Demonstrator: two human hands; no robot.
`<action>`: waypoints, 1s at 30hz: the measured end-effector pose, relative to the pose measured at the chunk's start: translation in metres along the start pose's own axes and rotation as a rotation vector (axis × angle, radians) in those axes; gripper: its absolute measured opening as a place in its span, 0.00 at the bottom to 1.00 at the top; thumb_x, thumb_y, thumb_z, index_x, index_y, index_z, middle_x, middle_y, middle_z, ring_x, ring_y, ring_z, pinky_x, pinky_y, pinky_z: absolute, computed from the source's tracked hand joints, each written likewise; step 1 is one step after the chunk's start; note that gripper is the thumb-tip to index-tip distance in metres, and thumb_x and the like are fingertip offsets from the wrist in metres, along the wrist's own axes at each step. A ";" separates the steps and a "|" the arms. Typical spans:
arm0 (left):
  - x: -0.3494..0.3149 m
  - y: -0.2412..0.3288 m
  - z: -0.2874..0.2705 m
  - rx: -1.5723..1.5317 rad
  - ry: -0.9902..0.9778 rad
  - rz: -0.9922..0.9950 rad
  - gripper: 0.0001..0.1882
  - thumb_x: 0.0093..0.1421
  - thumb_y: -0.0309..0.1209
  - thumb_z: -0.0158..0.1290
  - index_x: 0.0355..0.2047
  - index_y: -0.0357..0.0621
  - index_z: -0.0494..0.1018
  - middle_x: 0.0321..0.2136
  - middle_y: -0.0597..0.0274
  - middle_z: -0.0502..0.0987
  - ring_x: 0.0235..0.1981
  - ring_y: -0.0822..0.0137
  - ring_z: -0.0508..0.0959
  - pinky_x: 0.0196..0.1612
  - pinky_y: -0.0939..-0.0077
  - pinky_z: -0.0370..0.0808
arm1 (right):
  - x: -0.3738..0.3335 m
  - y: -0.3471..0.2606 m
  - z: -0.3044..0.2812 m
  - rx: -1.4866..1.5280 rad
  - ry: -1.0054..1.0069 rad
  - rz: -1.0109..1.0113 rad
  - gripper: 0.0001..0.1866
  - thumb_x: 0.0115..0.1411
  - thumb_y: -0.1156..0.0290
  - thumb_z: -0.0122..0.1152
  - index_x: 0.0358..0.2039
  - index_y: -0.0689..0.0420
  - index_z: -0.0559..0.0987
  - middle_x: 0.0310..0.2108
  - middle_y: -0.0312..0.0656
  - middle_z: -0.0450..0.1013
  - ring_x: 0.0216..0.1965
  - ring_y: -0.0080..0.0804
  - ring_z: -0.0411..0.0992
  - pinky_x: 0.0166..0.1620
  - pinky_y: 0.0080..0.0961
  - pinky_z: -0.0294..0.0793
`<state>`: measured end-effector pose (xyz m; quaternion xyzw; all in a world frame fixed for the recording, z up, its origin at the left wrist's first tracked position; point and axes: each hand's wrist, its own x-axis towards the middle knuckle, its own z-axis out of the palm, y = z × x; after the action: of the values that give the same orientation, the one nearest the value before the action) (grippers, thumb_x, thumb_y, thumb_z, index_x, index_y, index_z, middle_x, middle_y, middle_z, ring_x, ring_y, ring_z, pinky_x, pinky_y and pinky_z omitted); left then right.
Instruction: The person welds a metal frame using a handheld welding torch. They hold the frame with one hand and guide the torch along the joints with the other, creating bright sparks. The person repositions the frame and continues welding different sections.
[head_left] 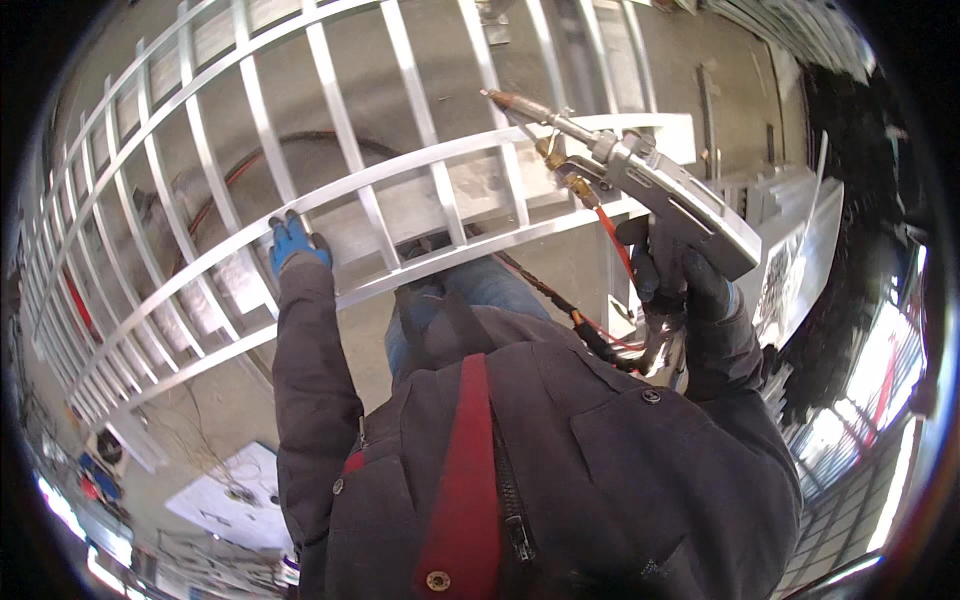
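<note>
My right hand [665,270], in a dark glove, is wrapped round the handle of a grey welding gun [690,195]. The gun's long nozzle points up and left, and its tip is just above the rail of a bare metal railing [350,181]. A red hose [612,235] joins brass fittings below the gun's neck. My left hand [296,243], in a blue glove with dark fingertips, rests on the railing's curved rail. Its fingers are apart and lie over the rail's edge.
The railing's several crossbars stretch across the left and far side. Cables and a hose [575,315] run beside my legs. A white sheet or board [232,500] lies on the floor at lower left. Metal pieces [795,250] stand at the right, near a dark curtain [880,180].
</note>
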<state>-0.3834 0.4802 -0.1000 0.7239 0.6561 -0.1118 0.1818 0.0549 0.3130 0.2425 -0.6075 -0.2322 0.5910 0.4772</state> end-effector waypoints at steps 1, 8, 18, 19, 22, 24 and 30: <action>-0.002 -0.002 0.000 -0.022 0.007 0.010 0.38 0.62 0.41 0.52 0.72 0.46 0.60 0.72 0.30 0.54 0.69 0.41 0.65 0.70 0.51 0.62 | -0.020 0.004 -0.005 0.041 0.021 -0.007 0.38 0.62 0.53 0.68 0.62 0.68 0.71 0.44 0.50 0.79 0.28 0.25 0.74 0.29 0.21 0.74; 0.006 -0.012 -0.007 0.097 -0.102 0.014 0.42 0.62 0.48 0.50 0.75 0.51 0.55 0.74 0.38 0.52 0.71 0.43 0.63 0.71 0.52 0.63 | -0.134 0.036 -0.018 0.110 0.402 -0.289 0.45 0.59 0.49 0.70 0.64 0.72 0.67 0.46 0.55 0.77 0.30 0.29 0.73 0.29 0.20 0.73; 0.001 -0.011 0.002 0.025 0.022 0.061 0.39 0.63 0.44 0.52 0.73 0.47 0.58 0.73 0.33 0.54 0.66 0.35 0.68 0.68 0.52 0.67 | -0.237 0.059 -0.071 0.025 0.522 -0.369 0.51 0.61 0.44 0.70 0.70 0.68 0.61 0.30 0.35 0.71 0.25 0.22 0.68 0.29 0.19 0.70; 0.001 -0.010 0.002 0.043 0.003 0.057 0.39 0.63 0.45 0.52 0.73 0.47 0.58 0.73 0.34 0.54 0.66 0.35 0.68 0.68 0.52 0.67 | -0.239 0.059 -0.077 0.063 0.521 -0.389 0.50 0.60 0.43 0.70 0.69 0.67 0.62 0.33 0.37 0.72 0.27 0.23 0.70 0.30 0.20 0.72; 0.000 -0.007 -0.002 0.054 0.004 0.035 0.39 0.64 0.45 0.52 0.73 0.46 0.59 0.73 0.35 0.54 0.67 0.36 0.67 0.69 0.51 0.67 | -0.234 0.048 -0.090 0.063 0.507 -0.360 0.47 0.57 0.42 0.73 0.64 0.66 0.69 0.46 0.47 0.75 0.35 0.27 0.77 0.37 0.24 0.79; -0.003 -0.003 -0.005 0.047 0.025 0.004 0.39 0.64 0.45 0.52 0.72 0.45 0.59 0.73 0.35 0.54 0.67 0.36 0.67 0.69 0.51 0.66 | -0.218 0.037 -0.098 -0.018 0.481 -0.338 0.49 0.56 0.41 0.74 0.65 0.67 0.68 0.44 0.46 0.77 0.34 0.28 0.77 0.36 0.25 0.79; -0.038 0.057 0.013 -0.057 0.134 0.103 0.36 0.63 0.46 0.54 0.67 0.41 0.66 0.69 0.36 0.63 0.70 0.44 0.65 0.69 0.51 0.63 | -0.145 -0.009 -0.145 -0.113 0.304 -0.153 0.51 0.61 0.39 0.68 0.68 0.69 0.63 0.34 0.41 0.78 0.29 0.25 0.75 0.32 0.22 0.75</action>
<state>-0.3300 0.4363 -0.0903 0.7570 0.6317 -0.0350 0.1633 0.1654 0.1505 0.3001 -0.6964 -0.2356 0.4403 0.5154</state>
